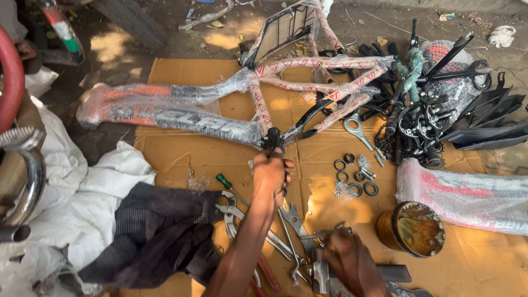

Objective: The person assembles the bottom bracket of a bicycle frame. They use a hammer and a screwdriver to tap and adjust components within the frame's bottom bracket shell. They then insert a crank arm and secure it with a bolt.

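Observation:
A bicycle frame (308, 82) wrapped in clear plastic lies on brown cardboard (176, 71). My left hand (270, 171) reaches forward and grips the black bottom bracket (273, 138) of the frame. My right hand (347, 264) is low at the bottom edge, closed around a metal hammer (320, 275) among the tools. Several black rings and bearings (355, 175) lie just right of my left hand.
Wrenches, pliers and a green-handled screwdriver (225, 182) lie in a pile by my arms. A rusty grease tin (412, 228) stands at the right, beside a wrapped part (467, 195). Black bicycle parts (440, 110) are heaped at the back right. White sacks (82, 198) and dark cloth (154, 236) lie left.

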